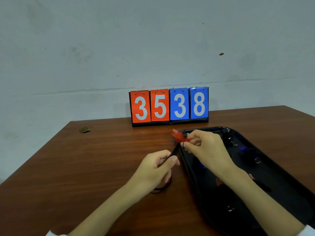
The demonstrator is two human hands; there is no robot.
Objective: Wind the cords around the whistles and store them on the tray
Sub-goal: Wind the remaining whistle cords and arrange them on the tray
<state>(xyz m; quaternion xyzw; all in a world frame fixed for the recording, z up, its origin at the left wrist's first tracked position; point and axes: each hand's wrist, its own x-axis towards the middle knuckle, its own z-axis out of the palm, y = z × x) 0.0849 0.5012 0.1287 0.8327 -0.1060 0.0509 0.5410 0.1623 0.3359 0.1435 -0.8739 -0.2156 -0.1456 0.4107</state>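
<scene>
The fingers (191, 144) of the right hand (204, 149) are curled and pinch the red whistle (179, 136). It is up in the air, just over the far left edge of the black tray (289, 188). The left hand (153, 169) pinches the black cord (174, 151) between thumb and finger, pulled tight from the whistle toward the near left. More cord lies looped on the wooden table (85, 167) under that hand. To wind well, I think: keep the cord tight, hold the whistle steady, and lay each turn beside the last. A blue whistle (243, 149) lies in the tray.
</scene>
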